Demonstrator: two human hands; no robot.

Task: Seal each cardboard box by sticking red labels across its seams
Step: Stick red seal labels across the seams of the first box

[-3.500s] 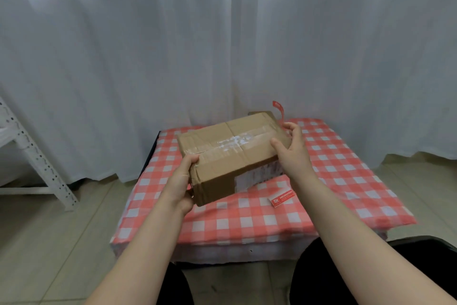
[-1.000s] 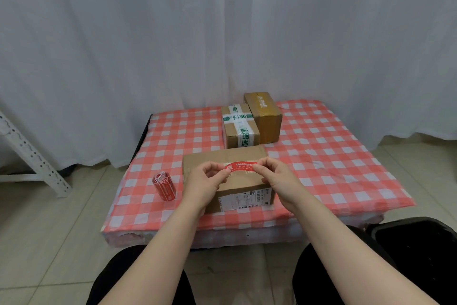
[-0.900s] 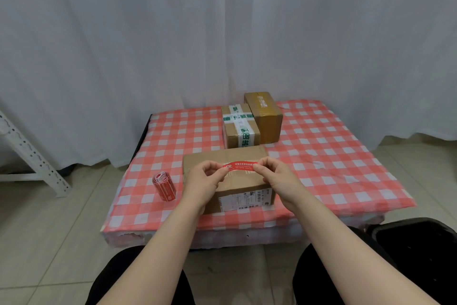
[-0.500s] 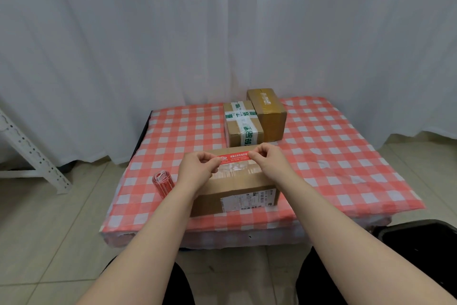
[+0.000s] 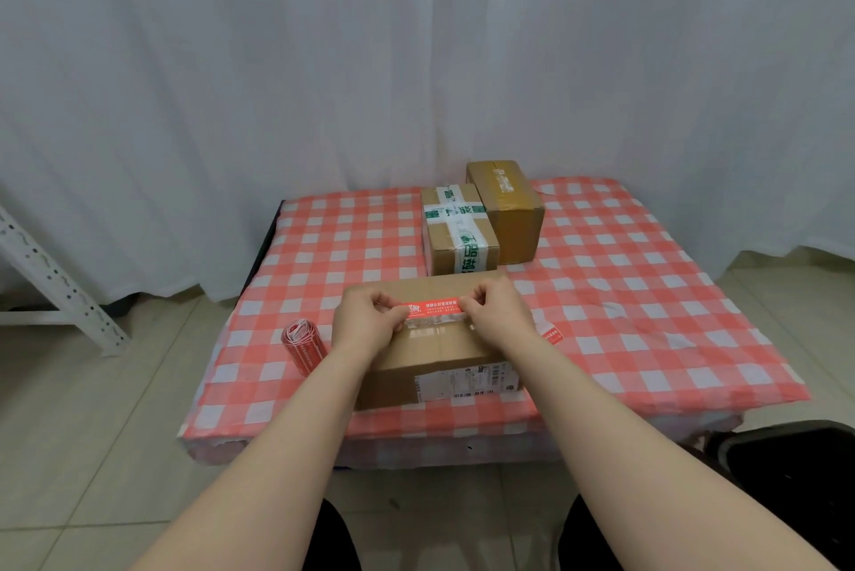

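A flat brown cardboard box [image 5: 435,355] lies near the front of the checked table, a white shipping label on its front face. A red label [image 5: 432,306] stretches across the box's top towards its far edge. My left hand [image 5: 368,326] pinches the label's left end and my right hand [image 5: 497,313] pinches its right end, both low over the box top. A roll of red labels [image 5: 303,343] lies left of the box.
Two smaller boxes stand at the back: one with green-and-white tape [image 5: 458,230], one plain brown [image 5: 506,207]. A loose red label [image 5: 551,335] lies right of the box. The red-checked tablecloth [image 5: 647,293] covers a low table; white curtains hang behind, a white metal frame [image 5: 55,288] at left.
The label, held taut in the air above the box's near side a second ago, has moved forward and down to the box top. Both hands moved with it.
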